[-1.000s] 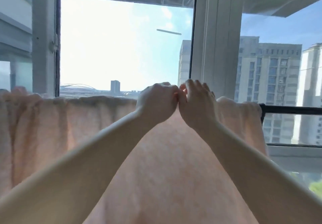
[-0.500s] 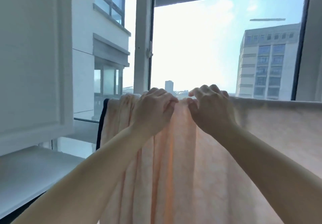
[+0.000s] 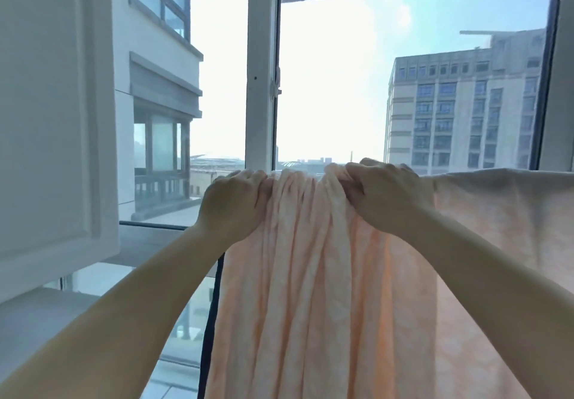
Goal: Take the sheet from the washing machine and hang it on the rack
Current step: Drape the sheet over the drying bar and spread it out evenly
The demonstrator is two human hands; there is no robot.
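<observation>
A pale peach sheet (image 3: 304, 274) hangs over the rack's top bar in front of the window, bunched in folds at its left end and spread flatter to the right. My left hand (image 3: 231, 203) grips the bunched top edge at the sheet's left end. My right hand (image 3: 388, 195) grips the folds a little to the right, fingers curled into the cloth. The rack's top bar is hidden under the sheet; only a dark upright of the rack (image 3: 212, 314) shows below my left forearm. The washing machine is out of view.
A white cabinet door (image 3: 52, 113) stands close on the left, above a white ledge (image 3: 34, 321). A white window frame post (image 3: 261, 66) rises behind my hands. Buildings stand outside the glass.
The view has swung left along the rack to the sheet's left end. My hands, together a second ago, have moved apart along the top edge, with bunched folds now between them.
</observation>
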